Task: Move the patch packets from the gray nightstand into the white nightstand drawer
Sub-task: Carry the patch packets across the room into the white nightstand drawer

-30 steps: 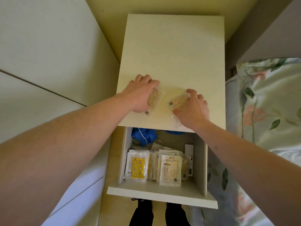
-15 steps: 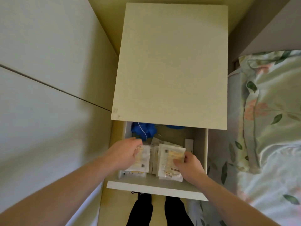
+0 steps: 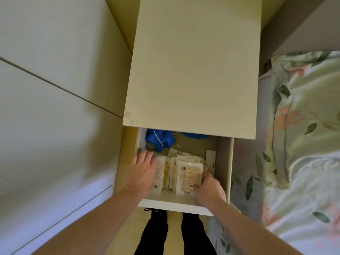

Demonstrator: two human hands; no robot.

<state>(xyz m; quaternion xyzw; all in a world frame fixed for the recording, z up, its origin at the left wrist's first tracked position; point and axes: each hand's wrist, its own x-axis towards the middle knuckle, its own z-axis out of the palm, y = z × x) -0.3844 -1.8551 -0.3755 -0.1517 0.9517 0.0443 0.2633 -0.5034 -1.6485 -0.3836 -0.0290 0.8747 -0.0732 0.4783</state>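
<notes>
The patch packets (image 3: 187, 176) are flat, pale, with yellow prints and barcodes; they lie overlapping in a row inside the open white nightstand drawer (image 3: 223, 162), near its front.

Your left hand (image 3: 142, 173) covers part of one patch packet (image 3: 159, 173); the nightstand top (image 3: 193, 70) hides the drawer's (image 3: 223, 162) rear.

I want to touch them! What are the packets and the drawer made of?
Packets: probably thin clear plastic film, glossy, with tan patches showing through. Drawer: looks like painted or laminated board, smooth matte white with flat, straight walls.
</notes>
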